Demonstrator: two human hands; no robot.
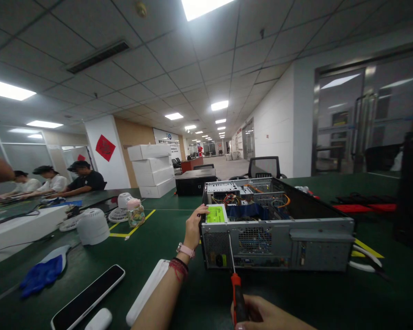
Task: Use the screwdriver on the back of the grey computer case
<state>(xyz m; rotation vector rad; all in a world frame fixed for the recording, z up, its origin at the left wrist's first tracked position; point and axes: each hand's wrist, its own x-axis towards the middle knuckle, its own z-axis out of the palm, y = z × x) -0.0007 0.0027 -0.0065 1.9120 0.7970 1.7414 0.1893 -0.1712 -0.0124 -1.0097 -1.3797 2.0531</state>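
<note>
My left fingers clamp the top corner of the open computer case on the green worktop, my right fingers clamped round a red-handled screwdriver whose tip meets the rear panel, best kept square and steady.

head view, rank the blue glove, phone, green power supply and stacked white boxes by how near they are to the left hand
1. green power supply, right beside the left hand
2. phone, near left
3. blue glove, farther left
4. stacked white boxes, far back
</note>
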